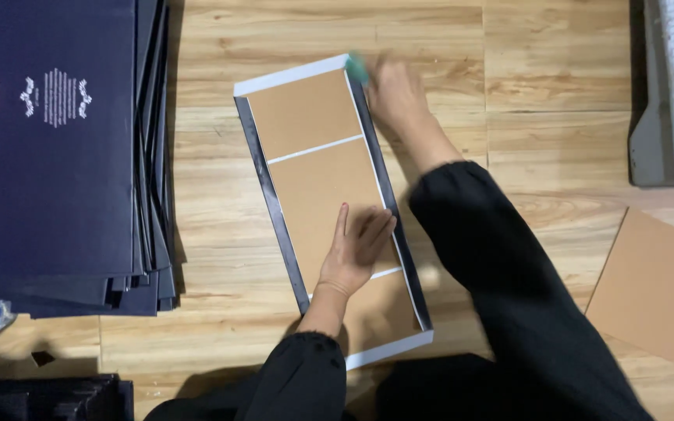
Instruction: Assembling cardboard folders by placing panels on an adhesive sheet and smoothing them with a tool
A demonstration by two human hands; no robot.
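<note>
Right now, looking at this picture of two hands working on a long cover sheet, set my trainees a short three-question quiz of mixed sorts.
1. True or false: the left hand lies flat on the brown board panels.
2. What does the right hand hold at the sheet's far corner?
A. a small teal tool
B. scissors
C. a pencil
3. The stack of dark blue sheets lies on the wooden floor to the person's ____.

Key: 1 true; 2 A; 3 left.
</note>
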